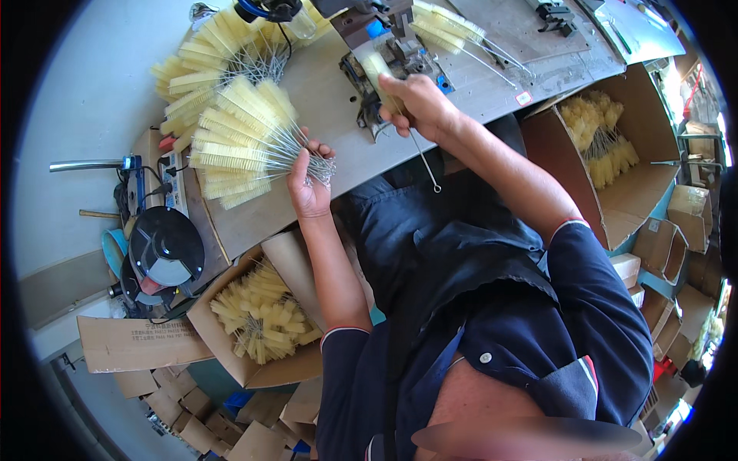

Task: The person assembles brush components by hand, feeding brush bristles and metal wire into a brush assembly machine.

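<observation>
My left hand (pixel 311 180) is closed round the wire handles of a fanned bunch of bottle brushes (pixel 242 142). Their pale yellow bristle heads spread out to the left, and the looped wire ends stick out past my fingers. In my right hand (pixel 419 105) is a single bottle brush (pixel 374 67), gripped near the bristles. Its wire stem hangs toward me and ends in a small ring. Directly beyond this hand stands a metal bench fixture (pixel 403 58) with blue parts; the brush head overlaps it in view.
More brushes (pixel 223 50) lie piled at the table's far left, and several (pixel 446 29) at the far right. Open cardboard boxes with brushes stand at the right (pixel 538 157) and lower left (pixel 201 307). A black round machine (pixel 165 244) stands left of the table (pixel 238 230).
</observation>
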### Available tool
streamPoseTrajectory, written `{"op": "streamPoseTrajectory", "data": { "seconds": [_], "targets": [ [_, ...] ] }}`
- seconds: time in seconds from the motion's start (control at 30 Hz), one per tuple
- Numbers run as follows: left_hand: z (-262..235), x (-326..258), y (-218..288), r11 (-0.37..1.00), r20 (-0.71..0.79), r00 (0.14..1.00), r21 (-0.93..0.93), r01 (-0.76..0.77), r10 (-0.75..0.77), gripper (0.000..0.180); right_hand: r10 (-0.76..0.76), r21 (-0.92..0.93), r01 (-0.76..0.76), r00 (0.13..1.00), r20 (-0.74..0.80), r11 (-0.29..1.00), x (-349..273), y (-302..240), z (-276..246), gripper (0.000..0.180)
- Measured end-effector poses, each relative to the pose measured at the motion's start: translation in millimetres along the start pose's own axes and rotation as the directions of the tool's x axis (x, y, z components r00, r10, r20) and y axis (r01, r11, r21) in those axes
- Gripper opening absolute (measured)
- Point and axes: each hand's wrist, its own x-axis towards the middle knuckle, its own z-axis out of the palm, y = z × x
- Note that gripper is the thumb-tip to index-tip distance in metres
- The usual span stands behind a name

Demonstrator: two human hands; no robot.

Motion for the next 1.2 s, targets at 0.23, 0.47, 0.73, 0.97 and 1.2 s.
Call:
{"op": "streamPoseTrajectory", "data": {
  "seconds": [0.23, 0.47, 0.73, 0.97, 1.2],
  "targets": [
    [-2, 2, 1, 1.0, 0.061, 0.998, -0.028, 0.013, -0.011, 0.049, 0.179, 0.254, -0.193, 0.981, 0.079, 0.948, -8, -20, 12, 0.066],
    [-5, 3, 0, 0.999, 0.08, 0.997, -0.04, 0.024, -0.02, 0.051, 0.138, 0.342, -0.21, 0.965, 0.224, 0.916, -11, -20, 27, 0.045],
    [-10, 3, -1, 0.995, 0.076, 0.997, -0.087, 0.037, -0.03, 0.052, 0.206, 0.325, -0.229, 0.973, 0.105, 0.918, -11, 11, 47, 0.021],
    [-4, 3, 0, 0.997, 0.044, 0.998, -0.068, 0.037, -0.034, 0.051, 0.199, 0.384, -0.339, 0.911, 0.36, 0.859, -29, 19, 21, 0.034],
    [-1, 3, -1, 0.999, 0.045, 0.998, -0.035, 0.033, -0.032, 0.049, 0.144, 0.531, -0.244, 0.964, 0.224, 0.811, -36, 18, -38, 0.033]
  ]
}}
